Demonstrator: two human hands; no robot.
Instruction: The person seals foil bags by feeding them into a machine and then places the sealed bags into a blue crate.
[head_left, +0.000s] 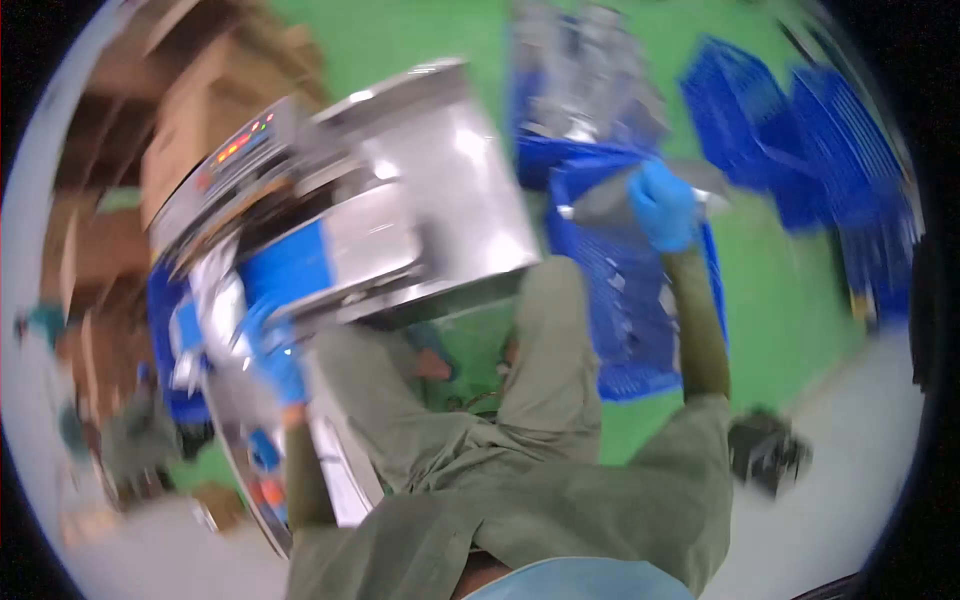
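My right hand (pixel 664 206), in a blue glove, is closed on a flat silver-grey pouch (pixel 606 206) above a blue plastic basket (pixel 640 384). More shiny pouches (pixel 625 300), blurred, lie inside that basket. On the other side, my left hand (pixel 275 352), also gloved in blue, has its fingers stretched out beside a crumpled silvery bag (pixel 218 300). Just past its fingertips is a blue pad (pixel 288 268) on the metal plate of a machine (pixel 245 150) with lit red digits. Motion blurs both hands.
A steel tray (pixel 475 190) spans the space between the machine and the baskets. Another basket of silvery pouches (pixel 585 75) stands beyond. Blue crates (pixel 740 110) sit on the green floor at right; cardboard boxes (pixel 215 95) are stacked at left. A black object (pixel 770 452) lies at lower right.
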